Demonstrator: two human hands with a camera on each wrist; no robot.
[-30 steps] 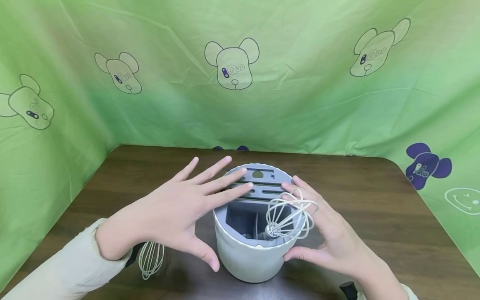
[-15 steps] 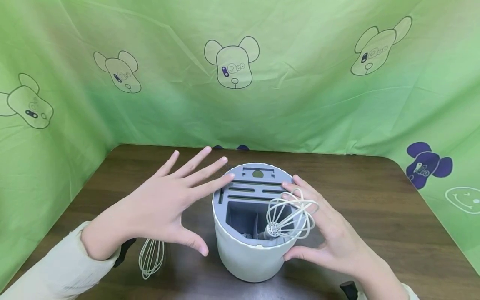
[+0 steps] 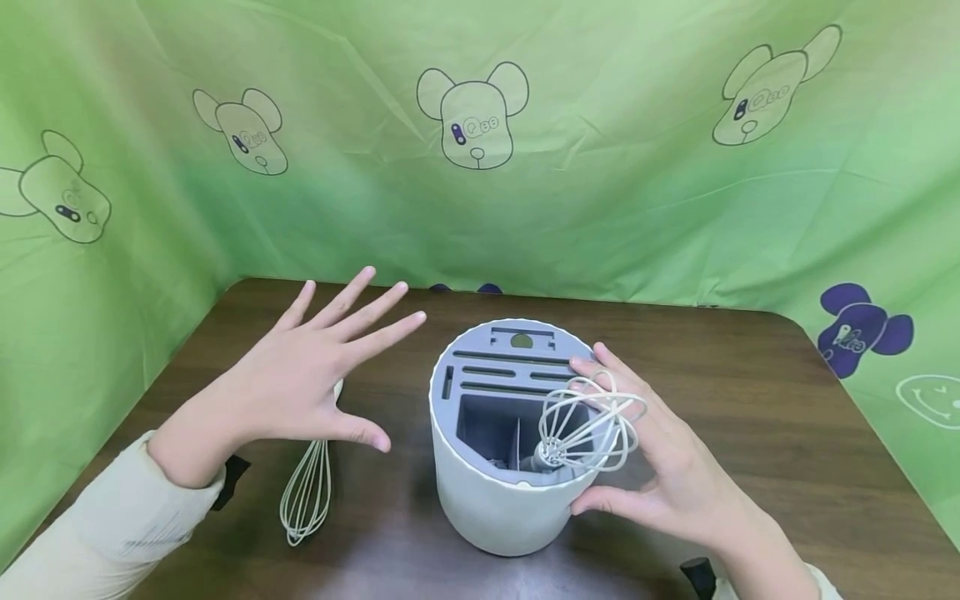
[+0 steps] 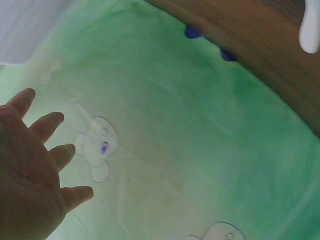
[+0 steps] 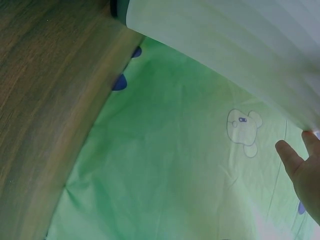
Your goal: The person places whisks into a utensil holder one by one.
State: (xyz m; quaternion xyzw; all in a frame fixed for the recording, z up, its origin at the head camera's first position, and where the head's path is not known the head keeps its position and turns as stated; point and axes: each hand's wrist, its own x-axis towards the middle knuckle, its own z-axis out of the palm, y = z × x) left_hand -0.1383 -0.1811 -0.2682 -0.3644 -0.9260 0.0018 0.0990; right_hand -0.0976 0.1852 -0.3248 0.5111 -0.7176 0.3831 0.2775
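A white round utensil holder [image 3: 498,517] with a grey slotted top stands upright at the middle of the table. A whisk [image 3: 551,454] leans out of its large front compartment, wire end up. My right hand [image 3: 671,458] touches the holder's right side, thumb in front and fingertips near the rim behind the whisk. Left of the holder, my left hand [image 3: 292,383] hovers apart from it with fingers spread, holding nothing. Beneath that hand a second whisk [image 3: 306,492] lies on the table, partly hidden; its white handle end shows in the left wrist view.
The brown wooden table [image 3: 750,400] has a green curtain [image 3: 585,233] with bear drawings hanging behind it and along both sides. Several narrow slots and a divided front compartment cut through the holder's grey top [image 3: 517,346].
My left hand has moved left and away from the holder's rim, uncovering its top and more of the lying whisk. My right hand stays at the holder.
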